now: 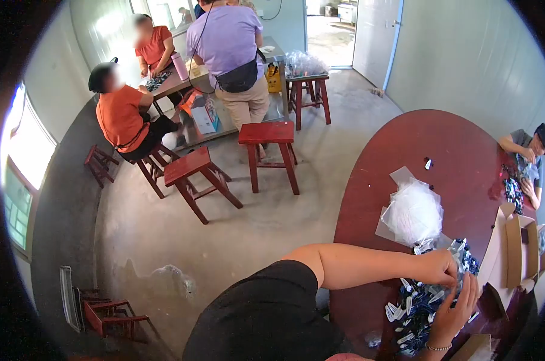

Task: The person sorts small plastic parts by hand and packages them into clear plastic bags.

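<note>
My left hand (pixel 438 266) reaches in from the left, its fingers pinched together. My right hand (pixel 455 313), with a bead bracelet at the wrist, is raised against it from below, thumb and fingers bent towards the same spot. A small clear plastic bag (pixel 458 257) appears to be between them, mostly hidden by the fingers. Beneath and around both hands spreads a pile of dark and white hair clips (pixel 408 313). Just beyond my left forearm lies a heap of flat clear plastic bags (pixel 412 212).
The dark red table (pixel 369 180) has a rounded far end. Open cardboard boxes (pixel 516 253) stand at its right side. A co-worker (pixel 528 159) handles a bag and clips across it. Red stools (pixel 266 133) and other people (pixel 123 114) are at the back left.
</note>
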The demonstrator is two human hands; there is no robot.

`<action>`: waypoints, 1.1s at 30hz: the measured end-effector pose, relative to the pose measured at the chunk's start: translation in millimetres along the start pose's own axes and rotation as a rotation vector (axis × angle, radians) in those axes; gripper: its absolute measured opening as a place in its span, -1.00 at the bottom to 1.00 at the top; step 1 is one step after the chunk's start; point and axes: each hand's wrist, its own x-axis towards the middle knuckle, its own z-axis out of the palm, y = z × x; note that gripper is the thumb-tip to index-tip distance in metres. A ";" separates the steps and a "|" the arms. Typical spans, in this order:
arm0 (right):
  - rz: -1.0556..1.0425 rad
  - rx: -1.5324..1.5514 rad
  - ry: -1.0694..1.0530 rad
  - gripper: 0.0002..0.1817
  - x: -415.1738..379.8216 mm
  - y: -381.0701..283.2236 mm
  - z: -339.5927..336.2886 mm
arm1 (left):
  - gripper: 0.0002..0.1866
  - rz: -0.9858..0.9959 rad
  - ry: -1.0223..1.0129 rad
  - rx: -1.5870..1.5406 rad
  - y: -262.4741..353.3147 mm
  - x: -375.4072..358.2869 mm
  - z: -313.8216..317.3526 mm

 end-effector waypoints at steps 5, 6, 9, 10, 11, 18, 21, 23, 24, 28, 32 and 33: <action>0.053 0.031 -0.123 -0.57 -1.2 6.6 -7.4 | -0.82 -0.014 -0.037 0.088 0.1 -0.3 -1.0; 0.026 0.008 -0.115 -0.56 -0.4 7.2 -8.8 | -0.81 -0.021 -0.047 0.133 0.2 -0.2 -0.8; 0.017 -0.060 0.154 -0.50 4.0 5.5 -0.5 | -0.83 0.086 0.009 0.109 -7.4 0.1 4.2; 0.016 -0.060 0.155 -0.50 4.8 3.3 -1.1 | -0.83 0.087 0.009 0.110 -7.7 0.0 4.2; 0.093 0.060 0.163 -0.47 5.0 -0.2 -2.8 | -0.82 0.086 0.006 0.088 -7.4 -0.3 4.4; 0.420 0.390 0.055 -0.60 -1.3 13.7 -14.0 | -0.80 -0.071 -0.127 0.093 12.5 2.6 -3.9; 0.504 0.459 0.063 -0.65 -0.8 5.6 -17.1 | -0.73 -0.168 -0.165 -0.039 8.0 1.8 -2.3; 0.497 0.482 0.052 -0.66 -1.2 7.4 -14.1 | -0.79 -0.340 -0.216 -0.086 18.6 2.8 -5.1; 0.540 0.530 0.032 -0.65 2.9 1.0 -18.8 | -0.80 -0.326 -0.225 -0.112 16.4 2.5 -6.2; 0.346 0.369 0.272 -0.66 3.1 9.7 -8.3 | -0.84 -0.360 -0.114 -0.268 17.3 0.6 -7.7; 0.174 0.246 0.419 -0.74 8.0 4.0 -18.4 | -0.85 -0.381 -0.098 -0.263 13.0 -0.2 -8.5; 0.116 0.241 0.418 -0.77 8.0 1.1 -18.2 | -0.85 -0.378 -0.097 -0.243 12.3 -0.1 -7.7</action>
